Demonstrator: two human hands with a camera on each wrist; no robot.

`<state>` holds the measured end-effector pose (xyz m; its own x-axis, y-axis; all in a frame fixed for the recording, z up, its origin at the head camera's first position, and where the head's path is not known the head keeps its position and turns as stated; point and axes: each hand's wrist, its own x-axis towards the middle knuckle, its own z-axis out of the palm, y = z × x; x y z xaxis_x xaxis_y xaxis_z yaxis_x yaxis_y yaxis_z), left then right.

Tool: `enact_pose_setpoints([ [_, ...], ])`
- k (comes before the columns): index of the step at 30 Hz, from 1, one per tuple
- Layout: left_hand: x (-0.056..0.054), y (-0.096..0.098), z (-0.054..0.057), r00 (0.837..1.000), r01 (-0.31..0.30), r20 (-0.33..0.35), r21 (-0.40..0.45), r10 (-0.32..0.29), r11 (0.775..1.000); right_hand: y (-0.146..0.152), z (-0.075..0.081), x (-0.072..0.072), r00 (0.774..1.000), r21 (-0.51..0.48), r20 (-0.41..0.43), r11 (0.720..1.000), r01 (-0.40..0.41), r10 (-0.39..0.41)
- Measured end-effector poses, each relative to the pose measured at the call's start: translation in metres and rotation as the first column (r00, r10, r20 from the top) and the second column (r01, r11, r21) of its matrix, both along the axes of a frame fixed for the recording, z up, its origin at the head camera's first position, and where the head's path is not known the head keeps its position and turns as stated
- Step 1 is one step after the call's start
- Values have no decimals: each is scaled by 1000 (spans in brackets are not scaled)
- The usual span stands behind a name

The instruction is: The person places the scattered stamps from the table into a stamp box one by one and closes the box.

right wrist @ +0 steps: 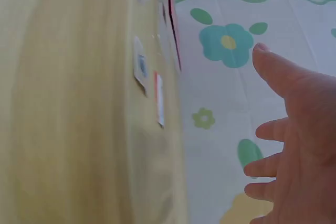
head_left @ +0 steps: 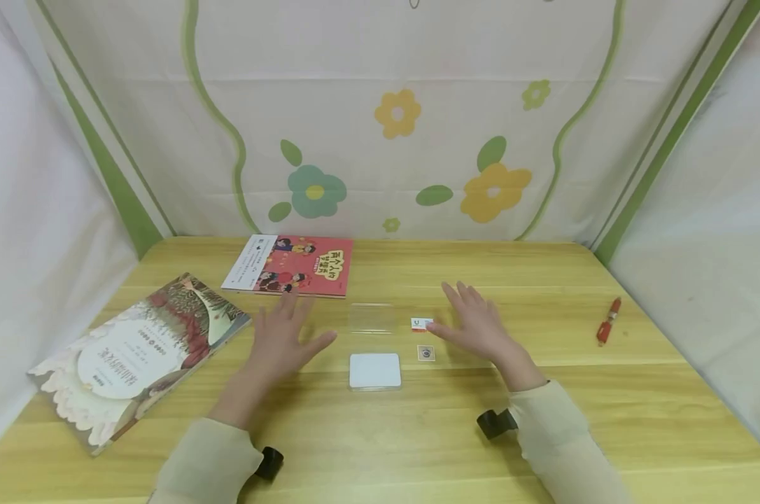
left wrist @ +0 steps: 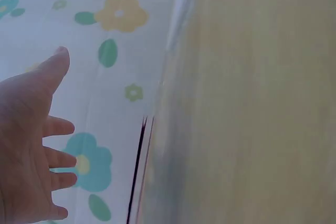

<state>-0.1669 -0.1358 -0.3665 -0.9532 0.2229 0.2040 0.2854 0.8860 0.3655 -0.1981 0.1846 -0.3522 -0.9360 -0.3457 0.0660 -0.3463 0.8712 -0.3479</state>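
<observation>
My left hand (head_left: pixel 282 339) is held over the table with fingers spread, holding nothing; the left wrist view shows the same hand (left wrist: pixel 23 150) with its palm bare. On the other side my right hand (head_left: pixel 477 332) hovers likewise, its fingers (right wrist: pixel 265 166) extended and nothing in them. Its thumb overlaps the edge of a small white-and-red card (head_left: pixel 420 324) in the head view. Just nearer lies a small square piece (head_left: pixel 426 353) with a dark round print. Between the hands sit a white rectangular block in a clear case (head_left: pixel 375 371) and a flat transparent lid (head_left: pixel 371 319).
A red book (head_left: pixel 311 266) lies at the back left, and a larger illustrated book (head_left: pixel 128 364) lies angled at the left. Far to the right is a red pen (head_left: pixel 609 322). Flower-printed white cloth (head_left: pixel 367 140) walls in the wooden table (head_left: pixel 380 448).
</observation>
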Motion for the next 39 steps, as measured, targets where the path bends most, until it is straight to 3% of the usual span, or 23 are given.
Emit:
enact_pose_setpoints([
  [5,3,9,-8,997,70,28,110,-74,991,-4,-16,-4,999,-100,12,994,-42,43],
  [12,6,17,-19,983,126,103,245,-155,961,-6,-28,-9,989,-279,50,953,-119,139],
  [15,7,20,-24,978,130,119,295,-172,947,-5,-32,-10,987,-319,80,942,-109,141],
  [22,11,25,-38,977,149,87,381,-196,913,-4,-43,-13,987,-387,137,922,-28,87],
  [29,13,34,-52,977,158,88,326,-196,932,-2,-61,-16,999,-427,43,904,-5,26],
  [39,15,33,-54,978,168,82,238,-192,957,-8,-66,-16,999,-388,-37,922,-17,3],
])
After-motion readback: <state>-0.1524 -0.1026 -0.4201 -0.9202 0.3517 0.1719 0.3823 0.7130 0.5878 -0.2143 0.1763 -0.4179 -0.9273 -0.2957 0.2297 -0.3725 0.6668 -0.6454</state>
